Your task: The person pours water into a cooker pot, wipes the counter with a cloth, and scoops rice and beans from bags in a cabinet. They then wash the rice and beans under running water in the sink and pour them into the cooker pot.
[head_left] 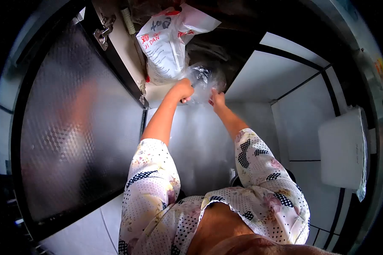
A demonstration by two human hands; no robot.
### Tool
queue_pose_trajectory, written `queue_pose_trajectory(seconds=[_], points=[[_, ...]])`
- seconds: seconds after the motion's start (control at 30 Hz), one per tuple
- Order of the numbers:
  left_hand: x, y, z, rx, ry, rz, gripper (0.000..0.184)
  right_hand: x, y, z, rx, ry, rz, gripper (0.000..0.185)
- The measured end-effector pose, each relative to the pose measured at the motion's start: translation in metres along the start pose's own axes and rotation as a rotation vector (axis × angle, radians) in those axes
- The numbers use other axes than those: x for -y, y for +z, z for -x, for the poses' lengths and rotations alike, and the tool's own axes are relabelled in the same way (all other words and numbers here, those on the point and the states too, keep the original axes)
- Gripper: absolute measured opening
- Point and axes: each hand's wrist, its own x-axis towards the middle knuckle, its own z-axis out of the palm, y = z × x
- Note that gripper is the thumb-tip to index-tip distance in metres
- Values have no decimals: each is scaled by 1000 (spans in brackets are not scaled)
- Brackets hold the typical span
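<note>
A clear plastic bag [205,76] is stretched between my two hands at the front of an open cabinet. My left hand [183,90] is closed on its left side, fingers curled. At the bag's right edge, my right hand [217,97] pinches the plastic. Just behind my left hand stands a white sack [164,53] with red and black print, its top folded over to the right. Whatever the clear bag may contain cannot be made out.
An open cabinet door [72,123] with a textured panel is on the left, its metal hinge [102,37] near the sack. A ribbed hose [127,21] runs at the cabinet's back left. On the right hangs a white container [342,148]. White panels [285,76] line the right side.
</note>
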Motion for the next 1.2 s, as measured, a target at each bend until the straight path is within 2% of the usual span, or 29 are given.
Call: queue_pose_trajectory(seconds=[0.03,0.13,0.23,0.33,0.47,0.57,0.6,0.7,0.8,0.83,0.93,1.07,1.13,1.2], points=[[3,-2,-5,41,-7,92,10,4,4,-2,-108,-10,15,44],[9,-4,-7,103,-40,277,8,-19,1,-58,-203,-361,390,32],[9,-8,-1,147,-76,384,7,26,9,-66,-105,-421,510,29],[15,-7,-7,172,-97,632,7,76,23,-72,13,-467,519,26],[14,-7,-19,204,-143,809,8,129,41,-72,193,-532,471,22],[15,-10,-34,202,-222,866,8,143,49,-48,258,-480,198,19],[14,-11,-39,195,-223,860,8,148,48,-26,252,-451,9,19],[7,-14,-38,173,-199,828,8,150,35,2,142,-339,-18,38],[3,-16,-22,58,-150,714,8,155,11,48,308,-472,-22,63],[3,-19,-21,54,-137,705,8,153,2,39,373,-548,39,77],[14,-33,-18,57,-103,658,9,156,-11,42,383,-906,376,73],[9,-39,-7,-30,-23,452,9,169,-18,44,329,-1040,714,65],[6,-34,-9,-91,-10,310,10,174,-20,61,285,-1126,791,59],[1,-29,-8,-144,-18,251,7,178,-29,78,349,-1108,722,54]])
